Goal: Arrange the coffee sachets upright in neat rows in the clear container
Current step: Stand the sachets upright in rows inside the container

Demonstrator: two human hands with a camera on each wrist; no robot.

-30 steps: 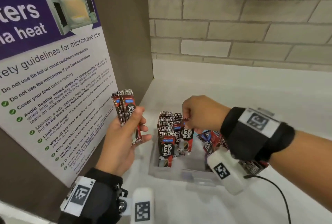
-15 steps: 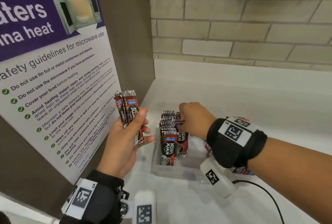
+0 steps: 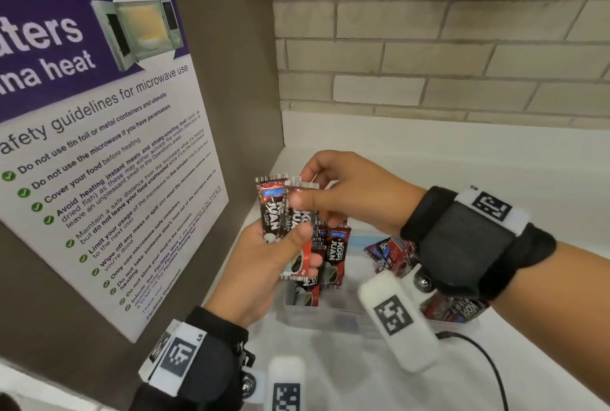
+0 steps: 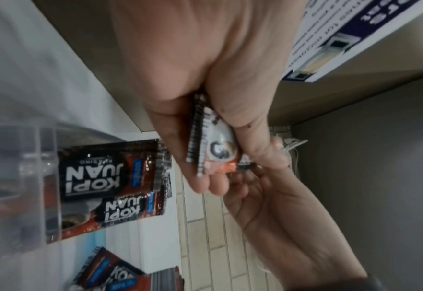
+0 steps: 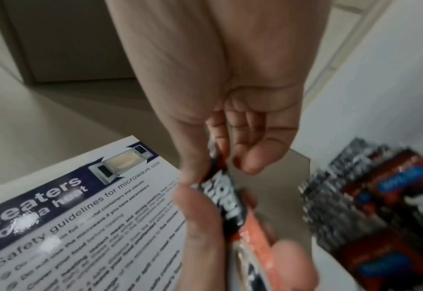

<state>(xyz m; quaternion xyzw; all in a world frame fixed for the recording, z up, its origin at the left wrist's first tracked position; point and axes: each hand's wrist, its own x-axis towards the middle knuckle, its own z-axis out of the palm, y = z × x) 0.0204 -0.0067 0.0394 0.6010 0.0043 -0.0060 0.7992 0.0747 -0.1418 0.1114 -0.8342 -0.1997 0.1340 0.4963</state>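
My left hand (image 3: 290,245) holds two red-and-black Kopi Juan sachets (image 3: 274,212) upright above the left end of the clear container (image 3: 317,315). My right hand (image 3: 307,192) has come across and pinches the top of the front sachet (image 3: 302,209) between thumb and fingers. In the left wrist view the sachet ends (image 4: 205,141) sit between my left thumb and fingers. The right wrist view shows the pinched sachet (image 5: 225,196). A row of sachets (image 3: 333,255) stands upright in the container's left part. Loose sachets (image 3: 389,255) lie at its right, partly hidden by my right wrist.
A microwave safety poster (image 3: 99,163) hangs on the brown side panel close at the left. A brick wall (image 3: 445,31) runs behind the white counter (image 3: 478,163). A black cable (image 3: 488,364) trails over the counter at the front right.
My right hand left the standing row in the container, rose to the left, and now pinches the front sachet in my left hand. The left hand shifted right, toward the container.
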